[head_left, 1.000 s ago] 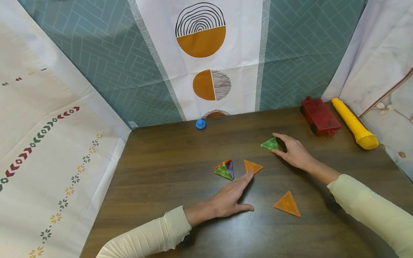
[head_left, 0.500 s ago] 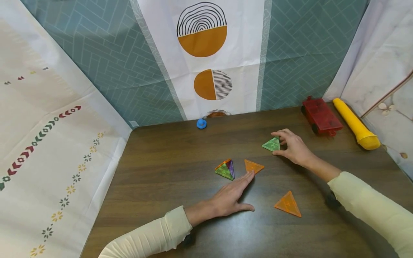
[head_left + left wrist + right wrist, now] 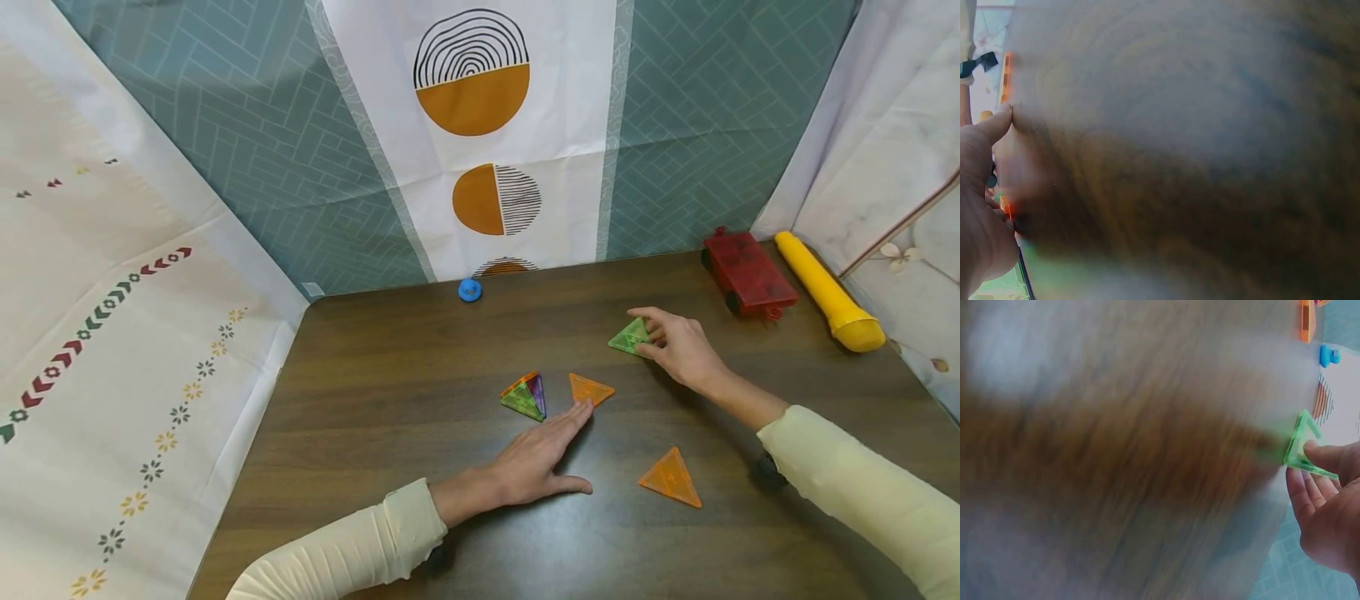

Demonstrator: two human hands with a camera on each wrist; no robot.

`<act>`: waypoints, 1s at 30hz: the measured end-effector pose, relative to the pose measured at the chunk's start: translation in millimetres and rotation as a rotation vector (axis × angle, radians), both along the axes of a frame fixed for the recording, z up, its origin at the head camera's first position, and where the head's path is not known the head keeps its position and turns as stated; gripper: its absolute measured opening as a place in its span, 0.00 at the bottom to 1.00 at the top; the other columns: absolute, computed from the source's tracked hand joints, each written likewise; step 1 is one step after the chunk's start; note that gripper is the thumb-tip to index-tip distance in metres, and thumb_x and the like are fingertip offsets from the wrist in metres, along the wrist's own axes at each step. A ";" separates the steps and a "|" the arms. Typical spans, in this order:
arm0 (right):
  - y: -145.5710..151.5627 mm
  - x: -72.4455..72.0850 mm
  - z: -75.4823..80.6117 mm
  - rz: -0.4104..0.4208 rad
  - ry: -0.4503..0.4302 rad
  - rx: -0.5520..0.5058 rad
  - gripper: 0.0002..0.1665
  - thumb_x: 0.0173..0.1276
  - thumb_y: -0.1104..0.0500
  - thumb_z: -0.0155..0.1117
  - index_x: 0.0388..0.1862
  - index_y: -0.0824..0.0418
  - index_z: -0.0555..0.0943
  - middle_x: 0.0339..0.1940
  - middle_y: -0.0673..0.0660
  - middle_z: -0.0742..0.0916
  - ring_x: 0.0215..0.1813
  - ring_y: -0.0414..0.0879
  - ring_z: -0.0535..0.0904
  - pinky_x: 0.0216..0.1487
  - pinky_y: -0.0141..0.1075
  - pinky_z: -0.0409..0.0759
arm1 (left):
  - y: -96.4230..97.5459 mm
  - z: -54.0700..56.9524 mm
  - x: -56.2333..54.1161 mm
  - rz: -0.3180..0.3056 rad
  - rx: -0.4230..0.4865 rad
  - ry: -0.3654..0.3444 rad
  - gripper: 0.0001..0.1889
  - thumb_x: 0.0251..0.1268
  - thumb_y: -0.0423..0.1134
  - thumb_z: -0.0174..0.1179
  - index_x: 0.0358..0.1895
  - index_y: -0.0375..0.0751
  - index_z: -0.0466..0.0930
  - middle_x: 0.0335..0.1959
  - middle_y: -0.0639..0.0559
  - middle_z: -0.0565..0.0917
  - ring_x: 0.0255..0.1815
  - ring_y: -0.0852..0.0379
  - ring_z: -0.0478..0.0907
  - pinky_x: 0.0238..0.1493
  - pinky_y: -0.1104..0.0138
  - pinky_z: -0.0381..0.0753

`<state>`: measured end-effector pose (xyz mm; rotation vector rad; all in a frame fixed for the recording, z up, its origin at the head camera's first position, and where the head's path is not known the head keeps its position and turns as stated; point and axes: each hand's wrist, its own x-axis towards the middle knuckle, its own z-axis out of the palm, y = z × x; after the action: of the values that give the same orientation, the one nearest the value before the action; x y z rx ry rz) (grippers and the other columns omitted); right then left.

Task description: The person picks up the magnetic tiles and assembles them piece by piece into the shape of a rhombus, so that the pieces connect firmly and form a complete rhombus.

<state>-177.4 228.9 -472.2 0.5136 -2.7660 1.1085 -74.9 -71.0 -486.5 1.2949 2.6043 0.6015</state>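
Note:
My right hand (image 3: 678,347) pinches a green triangular magnetic tile (image 3: 628,335) between thumb and fingers, toward the back right of the table. In the right wrist view the tile's translucent edges (image 3: 1297,439) show, with the thumb on its face. My left hand (image 3: 542,456) lies flat with fingers straight and thumb spread. Its fingertips touch the near corner of an orange triangular tile (image 3: 591,389). Just left of that stands a small cluster of joined tiles in green, purple and orange (image 3: 525,397). A second orange triangular tile (image 3: 672,478) lies between the two forearms.
A red toy cart (image 3: 750,271) with dark wheels stands at the back right beside a yellow toy microphone (image 3: 828,292). Near the back edge sits a small blue knob-like toy (image 3: 470,290). Patterned cloths (image 3: 337,150) border the table (image 3: 360,417) at the back and sides.
My right hand keeps the green tile at nearly the same spot, shifting its fingers and tilting the tile. The left hand and the other tiles have not moved.

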 end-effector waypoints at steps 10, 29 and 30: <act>-16.4 13.3 2.7 -0.041 -0.016 -0.055 0.14 0.71 0.69 0.73 0.53 0.73 0.85 0.47 0.70 0.91 0.45 0.63 0.90 0.48 0.59 0.87 | -0.9 -1.0 -1.1 -0.002 0.002 -0.004 0.58 0.69 0.61 0.70 0.87 0.36 0.44 0.87 0.43 0.51 0.86 0.53 0.50 0.81 0.61 0.58; -51.1 37.4 5.8 0.054 -0.102 -0.107 0.05 0.68 0.69 0.76 0.39 0.63 0.87 0.41 0.61 0.92 0.44 0.57 0.92 0.43 0.49 0.90 | -0.4 0.9 -0.9 0.000 -0.002 -0.024 0.58 0.69 0.60 0.70 0.87 0.36 0.44 0.87 0.42 0.51 0.86 0.52 0.50 0.81 0.60 0.58; -51.9 38.2 6.0 0.062 -0.100 -0.107 0.05 0.69 0.69 0.75 0.39 0.62 0.87 0.41 0.61 0.92 0.44 0.57 0.92 0.44 0.49 0.90 | -0.5 0.9 -0.8 0.001 -0.002 -0.025 0.58 0.69 0.60 0.70 0.87 0.36 0.44 0.87 0.42 0.51 0.86 0.53 0.50 0.81 0.60 0.59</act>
<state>-139.2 176.9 -466.2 0.5483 -2.7721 1.3228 -75.7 -71.6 -485.7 1.2776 2.5847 0.6117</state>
